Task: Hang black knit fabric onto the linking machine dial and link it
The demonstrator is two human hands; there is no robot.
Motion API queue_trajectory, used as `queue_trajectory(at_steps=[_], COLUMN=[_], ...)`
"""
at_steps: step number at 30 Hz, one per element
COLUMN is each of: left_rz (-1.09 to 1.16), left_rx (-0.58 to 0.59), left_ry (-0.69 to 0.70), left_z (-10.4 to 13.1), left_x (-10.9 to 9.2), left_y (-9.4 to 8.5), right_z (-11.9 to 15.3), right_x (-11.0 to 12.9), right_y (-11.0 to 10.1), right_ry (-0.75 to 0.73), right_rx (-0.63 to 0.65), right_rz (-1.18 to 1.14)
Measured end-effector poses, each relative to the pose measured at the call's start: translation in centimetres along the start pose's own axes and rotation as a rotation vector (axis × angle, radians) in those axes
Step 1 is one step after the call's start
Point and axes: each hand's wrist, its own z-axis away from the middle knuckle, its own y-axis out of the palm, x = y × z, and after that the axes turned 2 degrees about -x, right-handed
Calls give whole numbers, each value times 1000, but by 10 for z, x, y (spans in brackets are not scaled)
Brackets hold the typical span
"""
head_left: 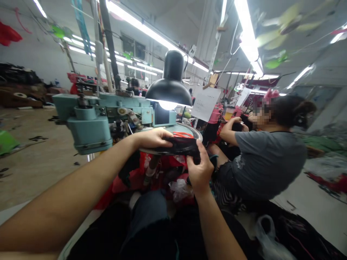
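Note:
Stretched between my two hands is a piece of black fabric (184,146), held level at the near edge of the machine's round table. My left hand (155,138) grips its left end, thumb on top and the other fingers partly hidden. At the right end, my right hand (200,166) pinches the fabric between thumb and fingers. Just behind the cloth lie red-orange scissor handles (183,135) on the table surface. A teal sewing machine (89,124) stands beyond my left forearm, and a lit black lamp (169,85) hangs over the work spot.
On my right a co-worker in a grey shirt (268,162) sits close by with both hands raised. A written paper sheet (206,103) hangs behind the lamp. Red cloth (127,180) and a clear plastic bag (180,189) lie below the table. Another plastic bag (271,240) sits at lower right.

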Motion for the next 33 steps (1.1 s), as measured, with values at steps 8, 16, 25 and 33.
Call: queue_trajectory(at_steps=[8, 16, 25, 33], left_rz=[-8, 71, 66, 34], left_rx=[55, 32, 17, 1], left_ry=[-45, -57, -33, -15], left_z=[4, 11, 12, 11], left_x=[-2, 6, 8, 6], left_y=[-7, -5, -4, -3], right_z=[-14, -16, -11, -8], right_x=[18, 16, 8, 10], right_y=[3, -32, -22, -22], right_ry=[-22, 281, 254, 255], right_rx=[208, 175, 80, 60], right_rz=[-76, -362, -284, -254])
